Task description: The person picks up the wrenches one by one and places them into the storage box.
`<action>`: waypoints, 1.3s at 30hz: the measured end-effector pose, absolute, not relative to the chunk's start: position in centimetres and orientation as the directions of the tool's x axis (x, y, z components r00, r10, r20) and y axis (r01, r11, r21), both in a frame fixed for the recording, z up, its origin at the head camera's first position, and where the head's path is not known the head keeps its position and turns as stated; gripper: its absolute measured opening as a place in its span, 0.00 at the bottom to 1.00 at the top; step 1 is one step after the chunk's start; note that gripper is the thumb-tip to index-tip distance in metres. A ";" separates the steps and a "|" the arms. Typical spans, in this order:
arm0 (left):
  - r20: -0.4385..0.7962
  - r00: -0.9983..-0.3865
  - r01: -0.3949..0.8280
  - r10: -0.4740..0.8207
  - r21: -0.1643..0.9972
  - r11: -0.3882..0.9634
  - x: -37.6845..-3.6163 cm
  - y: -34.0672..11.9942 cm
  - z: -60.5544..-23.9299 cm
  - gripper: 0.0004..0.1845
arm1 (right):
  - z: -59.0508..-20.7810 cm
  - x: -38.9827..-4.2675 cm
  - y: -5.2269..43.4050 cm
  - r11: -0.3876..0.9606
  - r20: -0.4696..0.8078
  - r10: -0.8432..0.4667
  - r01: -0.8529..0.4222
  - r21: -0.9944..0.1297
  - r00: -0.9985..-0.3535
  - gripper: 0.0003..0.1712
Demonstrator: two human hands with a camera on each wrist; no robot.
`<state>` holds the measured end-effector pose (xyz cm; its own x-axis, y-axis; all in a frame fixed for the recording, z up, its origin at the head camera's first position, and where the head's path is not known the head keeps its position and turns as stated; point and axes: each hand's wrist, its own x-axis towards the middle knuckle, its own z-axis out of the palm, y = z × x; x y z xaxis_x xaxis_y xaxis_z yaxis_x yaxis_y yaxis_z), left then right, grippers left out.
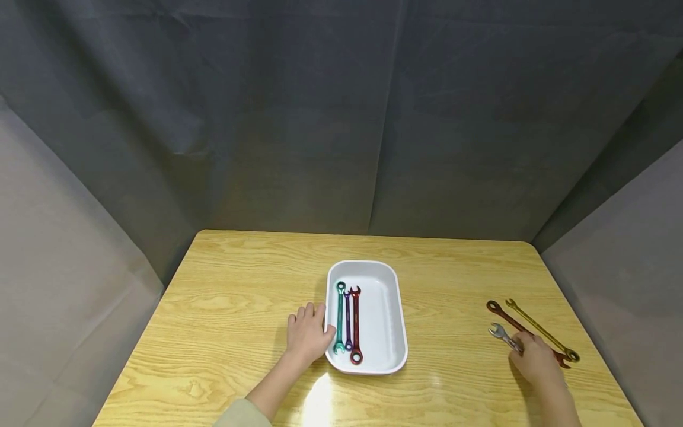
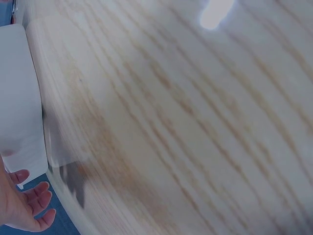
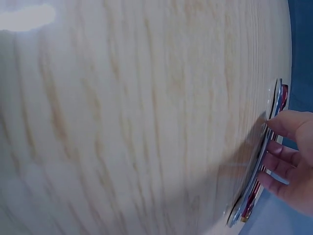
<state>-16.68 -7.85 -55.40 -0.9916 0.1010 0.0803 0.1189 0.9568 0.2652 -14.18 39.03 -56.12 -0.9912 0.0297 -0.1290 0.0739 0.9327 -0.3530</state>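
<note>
My left hand (image 1: 308, 337) holds the near-left side of a white tray (image 1: 392, 320), thumb over the rim and fingers along the outer wall. Inside, a green wrench (image 1: 340, 317), a purple wrench (image 1: 348, 320) and a red wrench (image 1: 356, 326) lie side by side. Far to the right, my right hand (image 1: 536, 362) has its thumb and fingers on a silver wrench (image 1: 499, 332), covering much of its handle. Behind that lie a second red wrench (image 1: 509, 320), partly hidden by the hand, and a yellow wrench (image 1: 544, 329).
The wooden table (image 1: 229, 284) spans the lower view, with its right edge not far beyond the yellow wrench. A dark grey curtain (image 1: 299, 118) hangs behind the table, and lighter grey panels (image 1: 629, 261) flank it.
</note>
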 end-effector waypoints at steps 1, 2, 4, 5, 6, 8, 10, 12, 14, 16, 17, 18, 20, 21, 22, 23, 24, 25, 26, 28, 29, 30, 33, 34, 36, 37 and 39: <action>0.081 -0.992 0.119 0.101 0.265 0.957 -16.7 -7.8 -55.4 0.26 | -56.2 -14.2 39.2 0.932 -0.128 0.025 0.069 -0.355 -0.991 0.20; 0.081 -0.992 0.120 0.102 0.266 0.956 -16.7 -7.8 -55.4 0.26 | -56.2 -14.3 39.3 0.931 -0.129 0.017 0.062 -0.359 -0.991 0.19; 0.083 -0.991 0.122 0.103 0.267 0.956 -16.7 -7.8 -55.4 0.26 | -56.3 -14.3 39.6 0.931 -0.127 0.001 0.047 -0.362 -0.992 0.17; 0.083 -0.991 0.122 0.103 0.266 0.956 -16.7 -7.8 -55.4 0.25 | -56.4 -14.4 39.7 0.931 -0.129 -0.007 0.041 -0.364 -0.992 0.17; 0.085 -0.991 0.123 0.104 0.266 0.956 -16.7 -7.8 -55.4 0.25 | -56.4 -14.4 39.9 0.930 -0.126 -0.018 0.029 -0.365 -0.992 0.16; 0.086 -0.991 0.122 0.103 0.266 0.956 -16.7 -7.8 -55.4 0.25 | -56.4 -14.6 40.1 0.926 -0.133 -0.043 0.010 -0.376 -0.990 0.15; 0.085 -0.991 0.121 0.102 0.266 0.956 -16.7 -7.8 -55.4 0.25 | -56.5 -14.7 40.4 0.925 -0.135 -0.062 -0.007 -0.380 -0.989 0.14; 0.085 -0.991 0.119 0.100 0.267 0.956 -16.7 -7.8 -55.5 0.25 | -56.6 -14.9 40.6 0.922 -0.136 -0.079 -0.020 -0.387 -0.987 0.14; 0.084 -0.992 0.118 0.099 0.266 0.957 -16.7 -7.8 -55.5 0.25 | -56.6 -15.0 40.7 0.920 -0.149 -0.084 -0.019 -0.391 -0.985 0.14; 0.085 -0.992 0.117 0.097 0.266 0.957 -16.7 -7.8 -55.5 0.25 | -56.6 -15.0 40.7 0.919 -0.159 -0.083 -0.013 -0.394 -0.984 0.14; 0.086 -0.992 0.116 0.097 0.266 0.957 -16.7 -7.8 -55.6 0.25 | -56.6 -15.0 40.8 0.918 -0.164 -0.081 -0.009 -0.397 -0.983 0.14; 0.087 -0.992 0.116 0.096 0.267 0.957 -16.7 -7.8 -55.6 0.25 | -56.6 -15.0 40.8 0.916 -0.171 -0.077 -0.002 -0.400 -0.982 0.15; 0.087 -0.992 0.115 0.095 0.267 0.957 -16.8 -7.8 -55.6 0.25 | -56.5 -15.1 40.8 0.913 -0.177 -0.073 0.005 -0.407 -0.981 0.15; 0.087 -0.992 0.115 0.095 0.266 0.957 -16.8 -7.8 -55.6 0.25 | -56.6 -15.1 40.8 0.913 -0.177 -0.074 0.005 -0.409 -0.982 0.15; 0.086 -0.992 0.115 0.095 0.265 0.957 -16.7 -7.8 -55.6 0.25 | -56.7 -15.1 40.9 0.914 -0.166 -0.076 -0.002 -0.405 -0.983 0.15; 0.086 -0.992 0.115 0.096 0.265 0.957 -16.8 -7.8 -55.6 0.26 | -56.7 -15.1 40.9 0.913 -0.166 -0.076 -0.001 -0.408 -0.983 0.16; 0.085 -0.992 0.115 0.096 0.265 0.957 -16.8 -7.8 -55.6 0.26 | -56.8 -15.1 41.0 0.913 -0.168 -0.074 0.001 -0.409 -0.983 0.16; 0.086 -0.992 0.115 0.096 0.263 0.958 -16.7 -7.8 -55.6 0.26 | -56.8 -15.1 41.0 0.913 -0.167 -0.072 0.002 -0.408 -0.983 0.17; 0.086 -0.992 0.116 0.096 0.263 0.958 -16.7 -7.8 -55.7 0.26 | -56.9 -15.1 41.0 0.913 -0.167 -0.070 0.004 -0.407 -0.983 0.17; 0.084 -0.992 0.116 0.097 0.262 0.958 -16.7 -7.8 -55.7 0.26 | -56.9 -15.1 41.0 0.914 -0.169 -0.065 0.010 -0.406 -0.984 0.17; 0.084 -0.992 0.117 0.098 0.262 0.958 -16.7 -7.8 -55.7 0.26 | -56.8 -15.1 41.0 0.912 -0.180 -0.058 0.021 -0.410 -0.982 0.17; 0.083 -0.992 0.117 0.098 0.263 0.958 -16.7 -7.8 -55.7 0.26 | -56.8 -15.1 40.9 0.913 -0.179 -0.057 0.021 -0.407 -0.982 0.17; 0.081 -0.992 0.117 0.099 0.264 0.957 -16.7 -7.8 -55.6 0.26 | -56.8 -15.1 40.9 0.916 -0.175 -0.058 0.018 -0.402 -0.983 0.16; 0.081 -0.992 0.116 0.098 0.266 0.957 -16.7 -7.8 -55.6 0.26 | -56.8 -15.1 40.9 0.916 -0.175 -0.059 0.017 -0.401 -0.983 0.16; 0.080 -0.992 0.115 0.097 0.268 0.957 -16.7 -7.8 -55.6 0.26 | -56.8 -15.2 40.9 0.915 -0.180 -0.060 0.018 -0.402 -0.982 0.15; 0.081 -0.992 0.114 0.096 0.268 0.956 -16.7 -7.8 -55.6 0.26 | -56.7 -15.2 40.8 0.915 -0.183 -0.059 0.020 -0.403 -0.981 0.15; 0.081 -0.992 0.113 0.095 0.269 0.956 -16.8 -7.8 -55.6 0.26 | -56.6 -15.2 40.8 0.914 -0.190 -0.059 0.024 -0.406 -0.980 0.15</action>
<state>-16.75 -7.84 -55.57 -0.9922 0.0950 0.0808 0.1135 0.9564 0.2691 -15.21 40.80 -56.64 -0.9800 -0.0591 -0.1900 0.0236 0.9136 -0.4060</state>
